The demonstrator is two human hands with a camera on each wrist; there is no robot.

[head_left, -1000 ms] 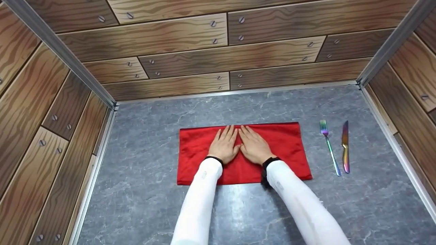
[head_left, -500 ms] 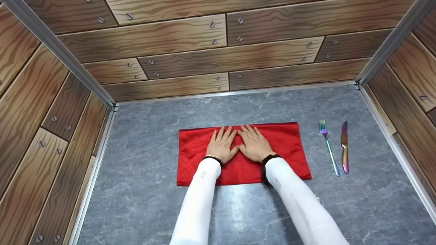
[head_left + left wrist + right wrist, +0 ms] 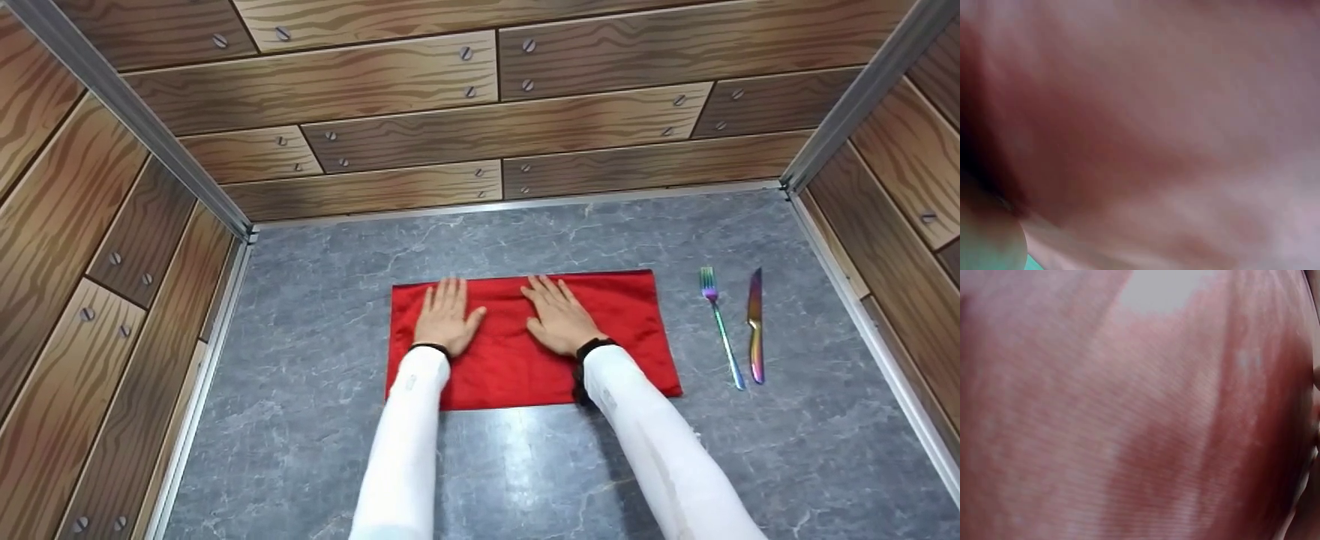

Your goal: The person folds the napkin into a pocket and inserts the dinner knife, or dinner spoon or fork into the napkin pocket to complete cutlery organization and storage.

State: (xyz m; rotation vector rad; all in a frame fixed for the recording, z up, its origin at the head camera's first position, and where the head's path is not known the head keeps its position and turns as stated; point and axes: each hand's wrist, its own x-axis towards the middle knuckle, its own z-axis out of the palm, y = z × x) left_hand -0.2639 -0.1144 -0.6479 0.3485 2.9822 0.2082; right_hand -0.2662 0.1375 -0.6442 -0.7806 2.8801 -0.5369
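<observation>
A red cloth lies as a wide rectangle on the grey surface in the head view. The left hand rests palm down on its left part, fingers straight and the thumb spread to the right. Right of the cloth's middle, the right hand lies flat on it, fingers pointing up and left toward the far edge. A gap of bare red cloth separates the two hands. Both wrist views are blurred close-ups of reddish surfaces, with little detail.
A rainbow-coloured fork lies right of the cloth, tines away from the person. Beside it is a knife of similar colours. Wood-patterned walls with metal strips border the grey surface at the back, left and right.
The left hand has slid left across the cloth, away from the right hand, which stays nearly in place. Earlier the two hands were close together near the middle.
</observation>
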